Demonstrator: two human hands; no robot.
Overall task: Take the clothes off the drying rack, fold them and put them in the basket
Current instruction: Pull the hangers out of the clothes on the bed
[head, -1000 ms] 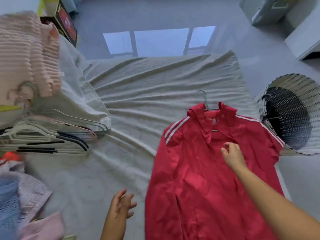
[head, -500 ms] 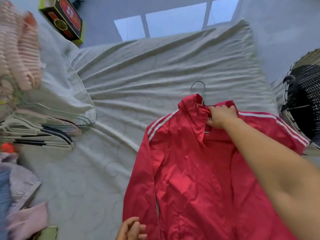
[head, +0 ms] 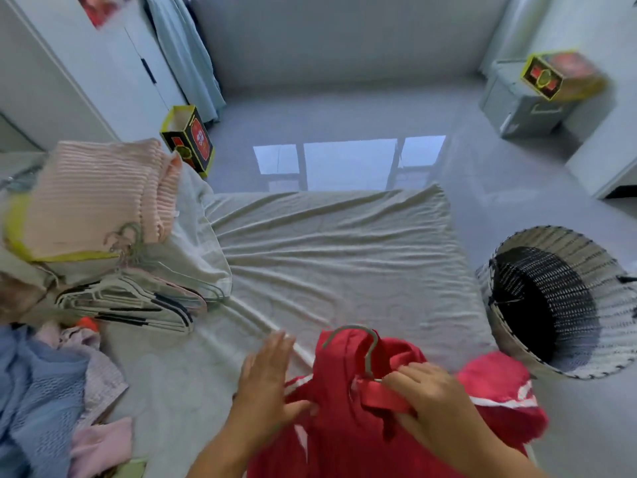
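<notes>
**Item:** red jacket [head: 344, 439], thin shiny shell cloth with white shoulder stripes. It lies bunched at 6 o'clock, on the near edge of the pale crumpled bed sheet [head: 327, 257]. It is not yet off its grey wire hanger [head: 369, 353], whose hook stands up out of the collar.

**Your right hand** [head: 434, 405]: fingers curled tight on the collar at the foot of the hook. You cannot tell whether they also pinch the wire.

**Your left hand** [head: 265, 384]: fingers straight and spread, thumb against the jacket's 9 o'clock shoulder, gripping nothing.

**Handling (a judgement):** light, limp and probably slippery. It should slide off the wire readily but hold a crease poorly. Take it at the collar and shoulder seams, and press each fold flat.

**Destination:** black-and-white woven basket [head: 568, 246], at 3 o'clock on the floor just beside the bed. Its inside is dark, so you cannot make out any contents.

**Also present:**
- stack of bare hangers [head: 131, 301] at 9 o'clock
- folded pink ribbed knit [head: 93, 201] at 10 o'clock
- heap of blue knit cloth [head: 34, 391] at 8 o'clock

**Hidden or unclear:**
- The drying rack is not in view.
- The jacket's hem, sleeves and front are cut off by the frame or covered by your arms.
- The 3 o'clock shoulder is blurred.
</notes>
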